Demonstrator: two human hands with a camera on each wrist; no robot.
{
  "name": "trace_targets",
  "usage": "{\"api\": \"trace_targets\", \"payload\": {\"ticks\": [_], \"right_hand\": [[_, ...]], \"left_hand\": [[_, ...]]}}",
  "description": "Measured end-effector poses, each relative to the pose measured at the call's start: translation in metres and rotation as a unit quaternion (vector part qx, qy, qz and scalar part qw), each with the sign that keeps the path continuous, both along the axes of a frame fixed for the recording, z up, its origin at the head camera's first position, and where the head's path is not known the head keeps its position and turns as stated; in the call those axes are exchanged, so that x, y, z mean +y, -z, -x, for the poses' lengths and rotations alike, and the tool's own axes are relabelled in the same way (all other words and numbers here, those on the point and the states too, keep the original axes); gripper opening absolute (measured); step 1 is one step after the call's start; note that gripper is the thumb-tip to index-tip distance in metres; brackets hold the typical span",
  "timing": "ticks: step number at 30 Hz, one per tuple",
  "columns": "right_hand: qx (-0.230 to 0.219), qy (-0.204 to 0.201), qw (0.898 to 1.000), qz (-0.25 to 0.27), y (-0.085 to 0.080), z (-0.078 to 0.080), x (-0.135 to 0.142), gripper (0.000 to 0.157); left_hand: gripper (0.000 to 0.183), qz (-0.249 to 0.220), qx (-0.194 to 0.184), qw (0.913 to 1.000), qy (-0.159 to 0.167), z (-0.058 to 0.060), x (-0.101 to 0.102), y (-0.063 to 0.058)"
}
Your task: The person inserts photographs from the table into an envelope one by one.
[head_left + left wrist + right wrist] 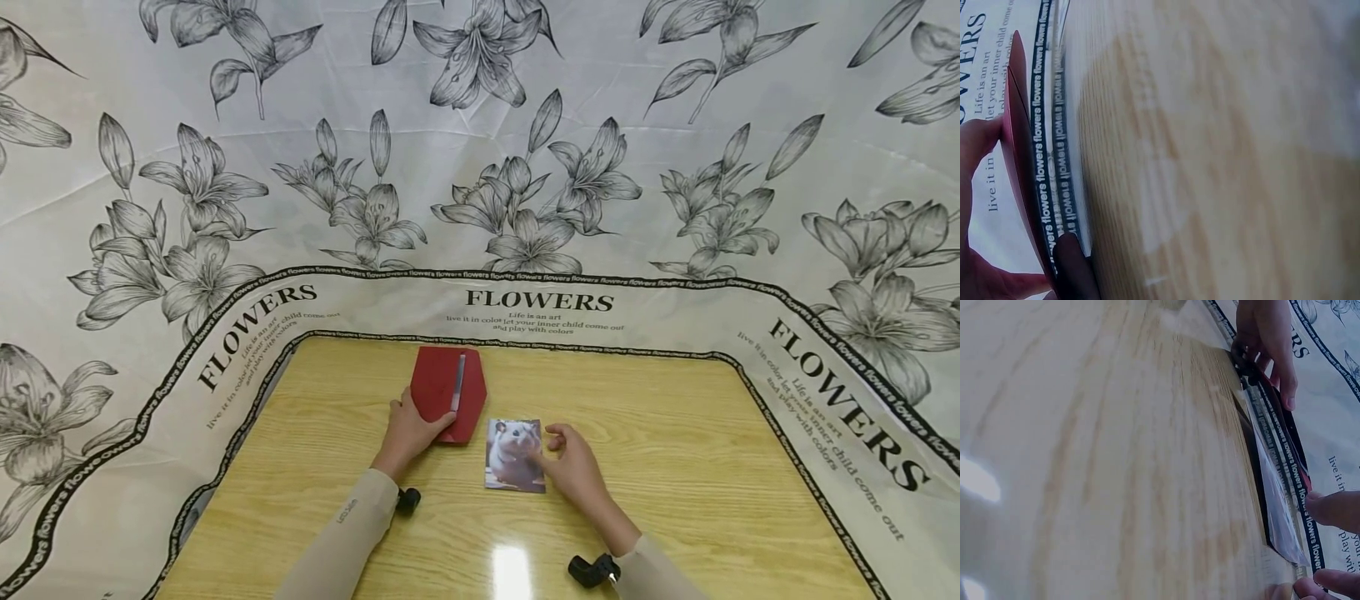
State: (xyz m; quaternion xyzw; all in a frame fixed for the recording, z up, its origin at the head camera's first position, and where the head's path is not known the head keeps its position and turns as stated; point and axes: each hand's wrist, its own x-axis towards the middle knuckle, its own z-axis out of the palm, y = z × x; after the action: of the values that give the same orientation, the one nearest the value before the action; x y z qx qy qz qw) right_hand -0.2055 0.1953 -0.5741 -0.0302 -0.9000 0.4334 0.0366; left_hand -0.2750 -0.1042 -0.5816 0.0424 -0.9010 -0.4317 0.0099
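My left hand point(408, 429) grips the near left part of a red envelope point(429, 383), with the thumb on its face and the fingers at its left edge. A silvery strip point(459, 379) runs along the envelope's right part. In the left wrist view the envelope point(1017, 144) appears edge-on, its layers slightly parted. My right hand point(577, 467) pinches the right edge of a photo card point(510, 467) showing a small furry animal. The thumb lies over its face, while other fingers are at the edge. The card point(1275, 506) looks tilted above its dark shadow in the right wrist view.
Both hands are over a wood-grain table point(660, 417). A white cloth point(540, 304) printed with flowers and lettering surrounds its back and sides. Dark wrist-worn devices sit by the left sleeve point(348, 525) and the right sleeve point(652, 571). Light glares on the near tabletop.
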Motion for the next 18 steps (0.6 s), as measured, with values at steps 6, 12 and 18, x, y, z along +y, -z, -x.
{"api": "trace_targets", "payload": {"ticks": [6,12,18], "right_hand": [[-0.001,0.006,0.999,-0.049,0.003,-0.010,0.001,0.065],[0.008,0.013,0.996,-0.087,0.007,-0.015,-0.001,0.068],[0.026,0.015,0.993,-0.111,0.011,-0.017,-0.005,0.072]], "left_hand": [[0.115,0.001,-0.004,1.0000,-0.001,-0.002,0.001,-0.002],[0.116,0.003,-0.005,1.0000,-0.001,-0.003,0.000,-0.003],[0.115,0.004,-0.004,1.0000,-0.002,-0.001,0.000,-0.002]]}}
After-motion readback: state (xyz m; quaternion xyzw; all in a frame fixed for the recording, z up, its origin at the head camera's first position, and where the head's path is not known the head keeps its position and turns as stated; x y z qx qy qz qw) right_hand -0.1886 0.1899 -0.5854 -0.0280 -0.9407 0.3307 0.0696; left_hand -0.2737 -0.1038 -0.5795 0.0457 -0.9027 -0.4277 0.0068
